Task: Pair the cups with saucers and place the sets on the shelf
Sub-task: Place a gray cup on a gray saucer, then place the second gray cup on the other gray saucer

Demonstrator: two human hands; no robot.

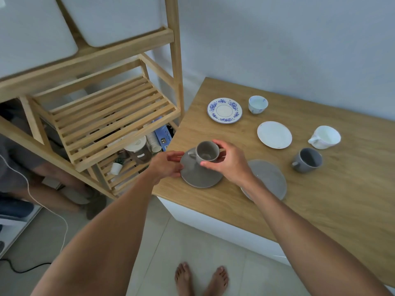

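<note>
My right hand (229, 165) grips a grey-brown cup (207, 151) just over a matching grey-brown saucer (199, 174). My left hand (168, 165) pinches that saucer's left rim near the table's left edge. A second grey saucer (269, 178) lies partly under my right wrist, with a dark grey cup (307, 160) to its right. Farther back sit a blue-flowered saucer (224, 110), a small blue-patterned cup (258, 104), a plain white saucer (274, 134) and a white cup (324, 137). The slatted wooden shelf (111, 116) stands left of the table.
The wooden table (320, 199) meets the wall at the back. Below the bare slatted shelf, a lower shelf holds a jar (140, 151), stacked paper cups (153, 142), a blue box (163, 133) and a small potted plant (117, 166). White bins sit on the top shelf. My bare feet stand on the tiled floor.
</note>
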